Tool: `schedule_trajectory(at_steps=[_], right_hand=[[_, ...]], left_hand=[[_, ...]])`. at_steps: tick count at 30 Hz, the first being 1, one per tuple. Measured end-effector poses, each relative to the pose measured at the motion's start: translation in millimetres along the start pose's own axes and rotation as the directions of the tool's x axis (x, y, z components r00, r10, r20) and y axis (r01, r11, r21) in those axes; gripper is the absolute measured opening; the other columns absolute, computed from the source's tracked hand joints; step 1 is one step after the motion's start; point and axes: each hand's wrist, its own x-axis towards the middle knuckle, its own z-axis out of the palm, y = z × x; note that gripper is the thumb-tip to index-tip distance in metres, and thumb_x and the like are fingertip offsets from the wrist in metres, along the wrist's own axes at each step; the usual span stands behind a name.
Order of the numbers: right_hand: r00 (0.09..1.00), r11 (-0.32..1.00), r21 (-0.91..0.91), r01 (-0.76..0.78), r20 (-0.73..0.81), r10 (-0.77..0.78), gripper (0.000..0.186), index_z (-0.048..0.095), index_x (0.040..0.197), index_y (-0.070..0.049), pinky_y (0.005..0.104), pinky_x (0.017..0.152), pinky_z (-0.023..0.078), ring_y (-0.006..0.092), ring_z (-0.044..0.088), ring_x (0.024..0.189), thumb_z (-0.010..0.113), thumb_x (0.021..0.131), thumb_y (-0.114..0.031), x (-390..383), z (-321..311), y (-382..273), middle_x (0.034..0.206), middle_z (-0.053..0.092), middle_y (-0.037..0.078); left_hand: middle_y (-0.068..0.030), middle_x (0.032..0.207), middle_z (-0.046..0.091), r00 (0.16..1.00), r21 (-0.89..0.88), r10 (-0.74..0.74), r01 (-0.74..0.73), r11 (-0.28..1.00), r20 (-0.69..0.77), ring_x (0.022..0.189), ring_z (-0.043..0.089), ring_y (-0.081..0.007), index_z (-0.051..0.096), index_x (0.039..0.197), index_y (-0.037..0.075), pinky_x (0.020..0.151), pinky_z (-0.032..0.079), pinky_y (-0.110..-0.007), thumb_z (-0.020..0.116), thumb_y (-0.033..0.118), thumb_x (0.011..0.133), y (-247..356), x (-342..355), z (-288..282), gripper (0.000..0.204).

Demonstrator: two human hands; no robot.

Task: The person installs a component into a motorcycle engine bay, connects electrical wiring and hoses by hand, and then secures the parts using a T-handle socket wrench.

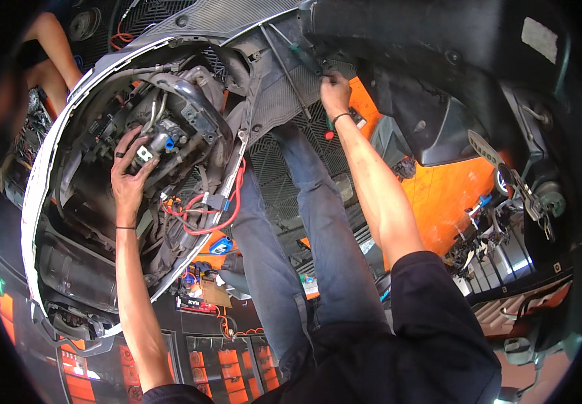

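My left hand [131, 161] has its fingers wrapped round a silver metal part [148, 151] with a blue fitting [169, 144], inside the opened body [45, 202] of a scooter-like vehicle. Red wires [237, 182] hang below it. My right hand [335, 94] is closed on the end of a green-handled screwdriver [304, 56] over the grey ribbed footboard [271, 101]. A long metal tool [285, 71] lies beside that screwdriver, pointing down toward my legs.
A co-worker's bare arm [54, 47] is at upper left. Black bodywork [405, 37] fills the upper right, with hanging keys [530, 202]. My legs stand on a dark grated floor. An orange surface [446, 202] and a blue bottle [220, 246] are lower down.
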Motion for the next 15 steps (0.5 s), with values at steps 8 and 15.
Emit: schedule_trajectory(at_steps=[8,15], right_hand=[[0.968,0.998,0.019,-0.061,-0.244,0.063,0.028,0.076,0.090,0.003,0.0373,0.082,0.052,0.0242,0.072,0.084,0.084,0.078,-0.021,68.1,37.9,36.7,0.091,0.077,0.016],[0.980,0.987,-0.009,-0.163,-0.121,0.160,0.036,0.076,0.100,0.004,0.0377,0.094,0.052,0.0268,0.071,0.102,0.087,0.071,-0.015,65.6,17.6,-11.4,0.107,0.075,0.015]], left_hand=[[-0.0091,0.137,0.061,1.000,0.052,0.011,-0.012,0.999,0.014,0.132,0.053,-0.0273,0.070,0.120,0.005,0.114,0.037,-0.040,0.081,0.008,0.071,6.4,7.8,-0.1,0.050],[-0.0083,0.142,0.058,0.988,0.033,-0.051,0.056,0.998,-0.149,0.134,0.050,-0.0289,0.068,0.131,0.015,0.114,0.038,-0.042,0.086,0.020,0.073,0.2,-11.2,16.8,0.060]])
